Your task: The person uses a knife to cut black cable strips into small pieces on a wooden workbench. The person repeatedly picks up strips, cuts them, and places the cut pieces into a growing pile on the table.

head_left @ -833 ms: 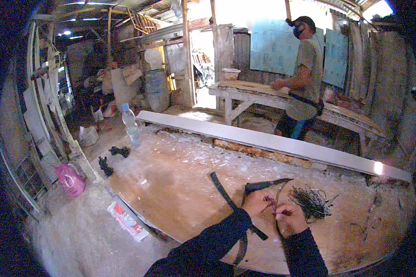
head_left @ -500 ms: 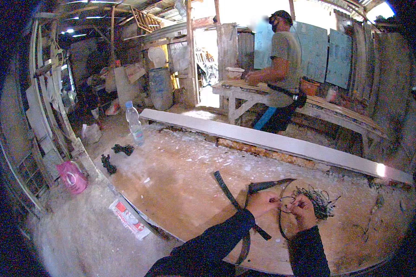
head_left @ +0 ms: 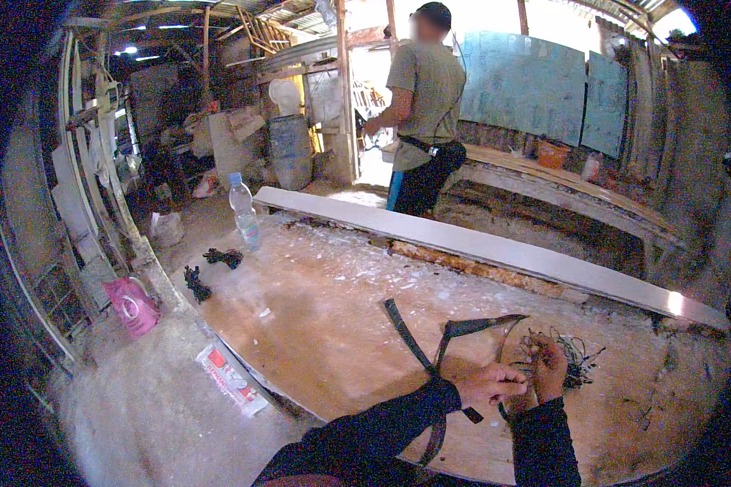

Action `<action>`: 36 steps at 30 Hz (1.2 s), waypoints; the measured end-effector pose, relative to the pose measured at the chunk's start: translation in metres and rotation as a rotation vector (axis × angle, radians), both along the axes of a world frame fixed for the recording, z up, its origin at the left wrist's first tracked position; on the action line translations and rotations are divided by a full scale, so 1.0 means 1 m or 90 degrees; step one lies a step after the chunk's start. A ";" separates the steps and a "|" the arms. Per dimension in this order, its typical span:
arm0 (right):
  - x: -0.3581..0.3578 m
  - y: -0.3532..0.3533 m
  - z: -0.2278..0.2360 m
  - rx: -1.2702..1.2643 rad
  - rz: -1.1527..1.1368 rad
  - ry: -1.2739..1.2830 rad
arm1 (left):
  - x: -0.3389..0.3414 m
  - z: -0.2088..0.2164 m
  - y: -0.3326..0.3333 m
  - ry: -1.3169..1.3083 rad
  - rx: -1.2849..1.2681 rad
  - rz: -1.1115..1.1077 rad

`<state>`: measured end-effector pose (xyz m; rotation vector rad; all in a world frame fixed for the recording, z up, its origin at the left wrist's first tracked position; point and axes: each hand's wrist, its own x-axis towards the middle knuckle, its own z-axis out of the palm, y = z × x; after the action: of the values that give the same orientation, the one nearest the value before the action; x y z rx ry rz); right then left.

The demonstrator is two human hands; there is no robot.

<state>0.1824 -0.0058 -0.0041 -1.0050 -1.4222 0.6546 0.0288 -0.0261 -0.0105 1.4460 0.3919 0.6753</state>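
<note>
Holding both hands low over the brown tabletop, near its right-hand part, with dark sleeves reaching in from below. Bending the fingers of the left hand inward, just beside the right wrist. Cannot tell whether clamped there on any thin strand. Curling the fingers of the right hand a little farther out, with thin dark lines showing at the tips; too small to tell whether gripped. Having a loose tangle of dark strands on the tabletop just past the right hand, partly hidden by it. Seeing, by the left hand, a straight dark strip slanting toward the left wrist, and next to it a bent dark strip narrowing to a curve. Facing a long white board along the tabletop's far edge, with a clear bottle upright near its left end and two dark bundles lying nearer. Noting a pink bag and a red-and-white packet to the left, and beyond the board a co-worker in a short-sleeved shirt beside a bench.
</note>
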 end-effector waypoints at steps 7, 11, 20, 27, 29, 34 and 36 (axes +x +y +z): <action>0.005 0.004 -0.001 -0.038 -0.047 0.007 | -0.007 0.004 0.003 0.079 0.050 0.035; 0.008 0.009 -0.014 -0.021 -0.072 0.017 | -0.027 0.010 0.018 0.113 0.194 0.242; -0.022 -0.031 0.021 -0.054 -0.027 -0.225 | -0.061 0.010 0.040 0.164 0.051 0.571; -0.035 -0.043 0.037 0.141 0.034 -0.527 | -0.065 -0.008 0.056 0.183 0.257 0.693; -0.038 -0.045 0.036 0.169 0.031 -0.565 | -0.065 -0.013 0.056 0.146 0.258 0.677; -0.033 -0.049 0.044 0.162 0.034 -0.620 | -0.061 -0.007 0.050 0.173 0.315 0.657; -0.026 -0.050 0.047 0.142 0.058 -0.575 | -0.055 0.001 0.050 0.122 0.169 0.632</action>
<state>0.1561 -0.0554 0.0430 -1.1100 -2.2729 0.0627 -0.0263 0.0237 -0.0099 1.5271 1.2461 1.4152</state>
